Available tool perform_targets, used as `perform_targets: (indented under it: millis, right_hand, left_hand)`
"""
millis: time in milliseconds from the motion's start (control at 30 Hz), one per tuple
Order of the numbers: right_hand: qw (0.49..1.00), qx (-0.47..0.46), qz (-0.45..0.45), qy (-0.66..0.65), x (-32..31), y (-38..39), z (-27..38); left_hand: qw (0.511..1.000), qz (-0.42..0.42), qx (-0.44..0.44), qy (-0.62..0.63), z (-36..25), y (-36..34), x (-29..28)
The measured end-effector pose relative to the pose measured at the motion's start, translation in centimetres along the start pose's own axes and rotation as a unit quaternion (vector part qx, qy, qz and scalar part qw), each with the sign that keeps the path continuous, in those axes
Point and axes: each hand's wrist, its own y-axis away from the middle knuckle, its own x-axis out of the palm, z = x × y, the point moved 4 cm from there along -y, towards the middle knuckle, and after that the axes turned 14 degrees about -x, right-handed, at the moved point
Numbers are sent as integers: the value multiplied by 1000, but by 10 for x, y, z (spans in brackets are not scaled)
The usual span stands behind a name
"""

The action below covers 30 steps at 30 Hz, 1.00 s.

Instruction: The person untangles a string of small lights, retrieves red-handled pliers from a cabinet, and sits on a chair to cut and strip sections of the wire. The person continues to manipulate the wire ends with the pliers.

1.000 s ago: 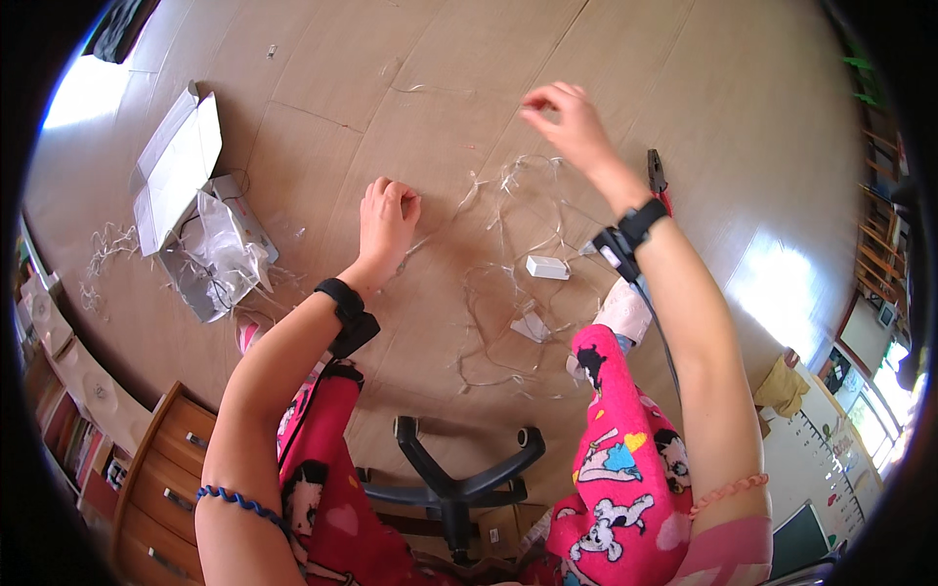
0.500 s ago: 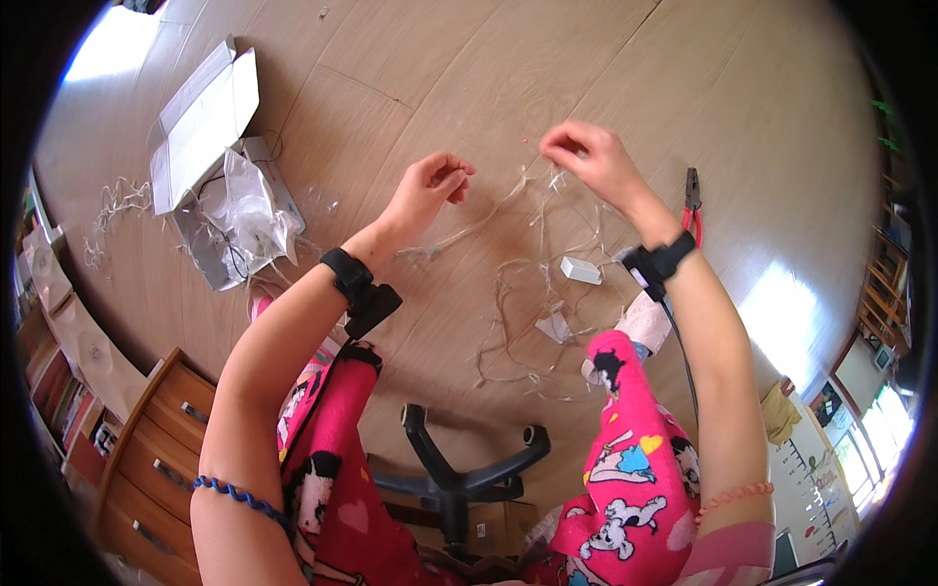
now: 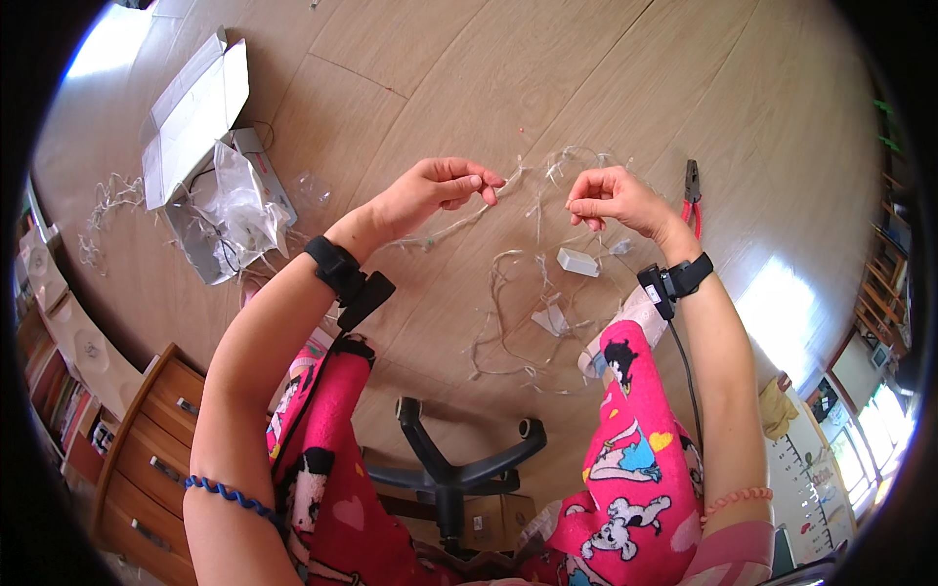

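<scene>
A tangled string of clear-wired fairy lights (image 3: 532, 210) hangs between both hands and trails down to a loose heap on the wooden floor. My left hand (image 3: 435, 190) pinches one strand between thumb and fingertips. My right hand (image 3: 611, 198) pinches another part of the same string, a short gap to the right. A small white box (image 3: 577, 262) on the wire lies on the floor below my right hand. Both wrists wear black bands.
Red-handled pliers (image 3: 692, 190) lie on the floor right of my right hand. An open white cardboard box (image 3: 195, 107) with crumpled plastic wrap (image 3: 234, 210) sits at upper left. A chair base (image 3: 449, 469) is below, and wooden drawers (image 3: 147, 459) at lower left.
Both hands have come down and closer together, holding the light string between them; the view has tilted so the cardboard box sits higher left.
</scene>
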Motion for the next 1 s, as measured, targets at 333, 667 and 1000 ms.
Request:
perform_targets:
  millis: [333, 667, 1000]
  right_hand:
    - [999, 30, -15, -21, 3, 11, -16]
    - [966, -70, -123, 215, -40, 21, 8]
    - [839, 73, -298, 448, -108, -5, 4]
  left_hand:
    - [1000, 24, -12, 12, 2, -2, -1]
    - [990, -113, -29, -77, 6, -12, -11]
    - [970, -223, 43, -82, 11, -32, -14]
